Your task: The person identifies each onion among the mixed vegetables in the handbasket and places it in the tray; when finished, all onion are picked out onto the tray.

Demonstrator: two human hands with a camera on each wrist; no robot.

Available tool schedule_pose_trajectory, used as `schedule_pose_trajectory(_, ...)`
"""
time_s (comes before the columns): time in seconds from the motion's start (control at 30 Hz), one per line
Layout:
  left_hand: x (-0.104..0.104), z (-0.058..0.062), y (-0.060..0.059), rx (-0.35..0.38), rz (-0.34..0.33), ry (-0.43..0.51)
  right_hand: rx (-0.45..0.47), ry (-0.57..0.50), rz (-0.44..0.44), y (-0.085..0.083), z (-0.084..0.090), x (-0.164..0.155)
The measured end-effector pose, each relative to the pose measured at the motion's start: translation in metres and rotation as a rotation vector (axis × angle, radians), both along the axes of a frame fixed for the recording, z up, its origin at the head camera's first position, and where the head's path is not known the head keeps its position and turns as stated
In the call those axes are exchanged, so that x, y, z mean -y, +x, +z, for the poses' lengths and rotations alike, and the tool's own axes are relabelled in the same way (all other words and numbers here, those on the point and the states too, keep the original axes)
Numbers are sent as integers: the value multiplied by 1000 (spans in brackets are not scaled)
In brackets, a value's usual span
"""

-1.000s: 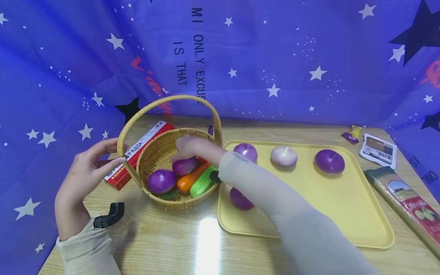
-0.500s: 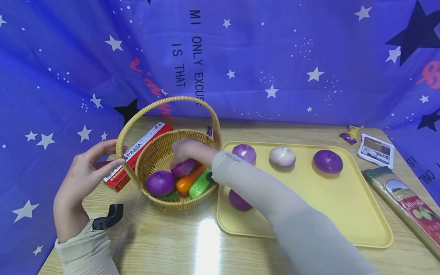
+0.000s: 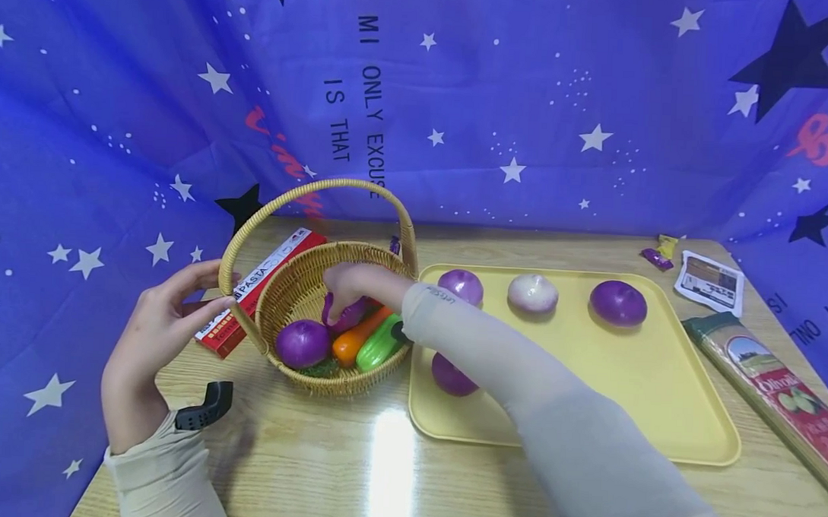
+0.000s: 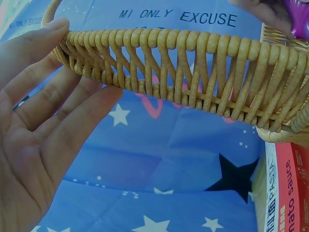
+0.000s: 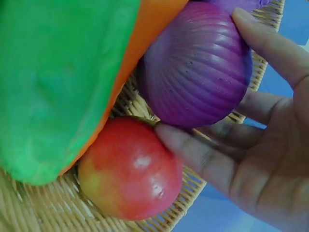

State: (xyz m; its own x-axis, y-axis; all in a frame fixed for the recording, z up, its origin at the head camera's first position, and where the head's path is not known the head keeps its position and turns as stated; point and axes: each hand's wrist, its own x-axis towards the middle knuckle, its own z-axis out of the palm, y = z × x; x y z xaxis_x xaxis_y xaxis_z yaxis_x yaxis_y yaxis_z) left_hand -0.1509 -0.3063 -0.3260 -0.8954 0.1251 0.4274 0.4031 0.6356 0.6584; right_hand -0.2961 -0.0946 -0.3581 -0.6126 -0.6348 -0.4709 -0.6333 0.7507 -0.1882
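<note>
On the near left of the table, the left hand is spread, its grip loose and holding nothing, straight fingertips resting against the woven handle of the wicker basket. Further in, the right hand reaches into the basket, fingers curled around a purple onion. Beside that onion lie a red tomato, an orange carrot, a green cucumber and a second purple onion. To the right sits a yellow tray bearing onions. A red pasta box lies just left of the basket.
</note>
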Motion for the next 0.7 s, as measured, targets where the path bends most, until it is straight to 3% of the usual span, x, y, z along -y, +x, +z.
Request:
schedule_pose_trajectory(0.2,0,0,0,-6,-7,3,17,-21,52,-5,1,-6)
schedule_pose_trajectory(0.7,0,-1,1,13,-2,5,62,-241,88,-15,8,-32)
